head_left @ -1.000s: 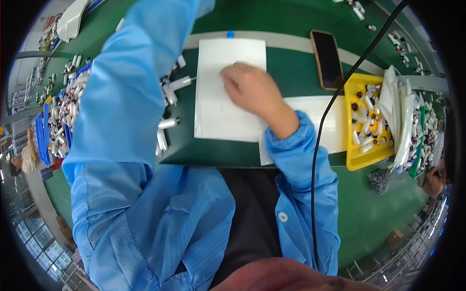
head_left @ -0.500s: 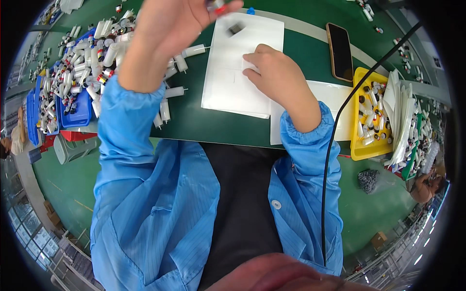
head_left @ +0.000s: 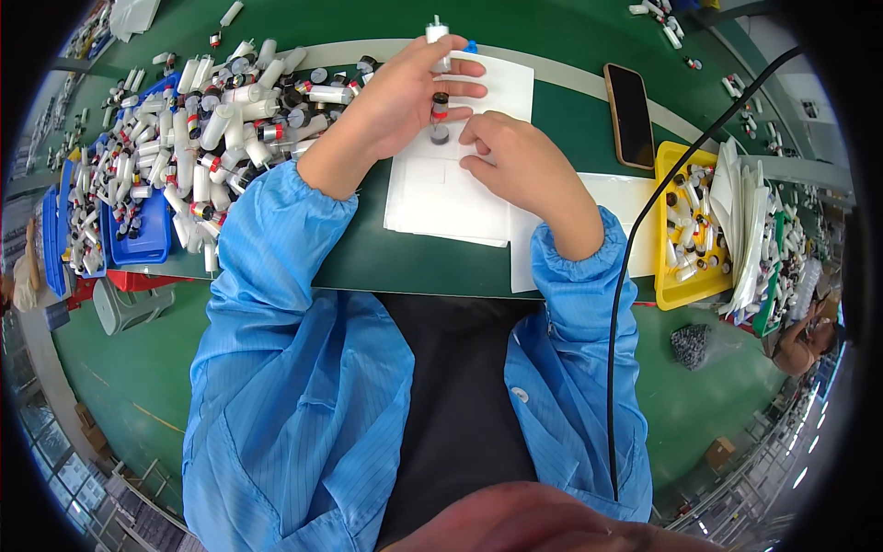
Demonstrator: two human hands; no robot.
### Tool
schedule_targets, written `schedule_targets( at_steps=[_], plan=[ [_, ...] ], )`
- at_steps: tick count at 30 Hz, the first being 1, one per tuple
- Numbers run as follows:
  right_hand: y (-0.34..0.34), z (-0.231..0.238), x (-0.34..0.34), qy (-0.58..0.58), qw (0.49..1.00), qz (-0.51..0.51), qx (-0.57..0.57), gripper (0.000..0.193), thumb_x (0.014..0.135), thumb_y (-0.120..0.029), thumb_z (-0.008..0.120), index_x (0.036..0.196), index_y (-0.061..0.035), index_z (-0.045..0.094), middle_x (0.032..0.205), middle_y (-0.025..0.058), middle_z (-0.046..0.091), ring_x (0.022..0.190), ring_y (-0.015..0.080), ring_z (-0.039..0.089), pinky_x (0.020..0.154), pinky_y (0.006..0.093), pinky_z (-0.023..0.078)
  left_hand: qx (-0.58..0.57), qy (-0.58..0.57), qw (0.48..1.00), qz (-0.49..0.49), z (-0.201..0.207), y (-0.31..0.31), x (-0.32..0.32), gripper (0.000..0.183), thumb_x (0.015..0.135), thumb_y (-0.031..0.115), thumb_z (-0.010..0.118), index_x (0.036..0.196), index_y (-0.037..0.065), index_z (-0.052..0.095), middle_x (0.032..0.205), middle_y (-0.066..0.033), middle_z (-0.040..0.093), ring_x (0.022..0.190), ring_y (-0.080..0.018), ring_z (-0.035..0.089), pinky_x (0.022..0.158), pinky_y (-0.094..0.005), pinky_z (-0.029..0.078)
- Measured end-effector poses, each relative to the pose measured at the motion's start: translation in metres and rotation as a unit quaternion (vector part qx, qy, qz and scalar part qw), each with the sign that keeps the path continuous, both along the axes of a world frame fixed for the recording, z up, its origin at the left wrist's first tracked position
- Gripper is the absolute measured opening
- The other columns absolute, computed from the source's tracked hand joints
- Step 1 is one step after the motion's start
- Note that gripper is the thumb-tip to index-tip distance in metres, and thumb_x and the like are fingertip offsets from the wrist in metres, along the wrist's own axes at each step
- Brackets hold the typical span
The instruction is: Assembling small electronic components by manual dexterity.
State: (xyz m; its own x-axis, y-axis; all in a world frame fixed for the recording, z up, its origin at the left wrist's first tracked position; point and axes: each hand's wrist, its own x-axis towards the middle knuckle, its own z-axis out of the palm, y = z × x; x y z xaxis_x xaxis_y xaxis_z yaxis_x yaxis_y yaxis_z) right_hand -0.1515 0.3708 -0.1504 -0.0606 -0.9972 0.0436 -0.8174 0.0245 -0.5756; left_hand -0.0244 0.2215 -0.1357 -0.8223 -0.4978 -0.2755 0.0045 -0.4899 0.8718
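My left hand [head_left: 395, 106] is over the top left of the white paper sheets [head_left: 432, 207], palm partly turned up and fingers spread. Between its thumb and index finger sits a white plastic tube [head_left: 438, 34] with a thin nozzle pointing away from me. By the lower fingertips is a small clear vial with a black and red end [head_left: 441, 103] and a grey end [head_left: 440, 134]; whether the fingers touch it, I cannot tell. My right hand [head_left: 520, 156] rests on the paper just right of the vial, fingers loosely bent, thumb apart, nothing visible in it.
A large heap of white tubes [head_left: 221, 124] covers the table's left, beside a blue tray [head_left: 143, 247]. To the right are a phone [head_left: 629, 115], a yellow tray [head_left: 676, 293] of small vials and upright white sheets [head_left: 747, 230]. A black cable [head_left: 635, 230] hangs across the view.
My left hand has come down and right, close to my right hand. The dark-ended piece, blurred near the paper's top before, is now sharp beside the left fingers. My right hand has barely moved.
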Motion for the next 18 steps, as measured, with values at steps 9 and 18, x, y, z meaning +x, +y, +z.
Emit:
schedule_targets(
  at_steps=[9, 18],
  plan=[
    [-0.002, 0.004, -0.006, -0.008, 1.000, 0.002, -0.009, 0.018, 0.087, -0.015, 0.064, 0.095, -0.0029, 0.054, 0.088, 0.0183, 0.066, 0.081, 0.0379, 0.066, 0.073, 0.0465, 0.051, 0.017, -0.048, 0.998, -0.021, -0.005, -0.002, -0.001, 0.041, 0.108, 0.041, 0.038, 0.138, 0.015, 0.048, 0.121, -0.0111, 0.061, 0.114, -0.0226, 0.061, 0.094, -0.0395, 0.051],
    [-0.014, 0.008, -0.004, -0.121, 0.975, -0.166, -0.084, 0.019, 0.096, -0.017, 0.061, 0.108, -0.0057, 0.053, 0.083, 0.0214, 0.070, 0.078, 0.0395, 0.069, 0.071, 0.0469, 0.053, 0.049, 0.005, 0.999, 0.011, -0.015, -0.007, -0.002, 0.047, 0.106, 0.045, 0.042, 0.142, 0.016, 0.045, 0.123, -0.0117, 0.061, 0.117, -0.0262, 0.061, 0.097, -0.0436, 0.051]
  ],
)
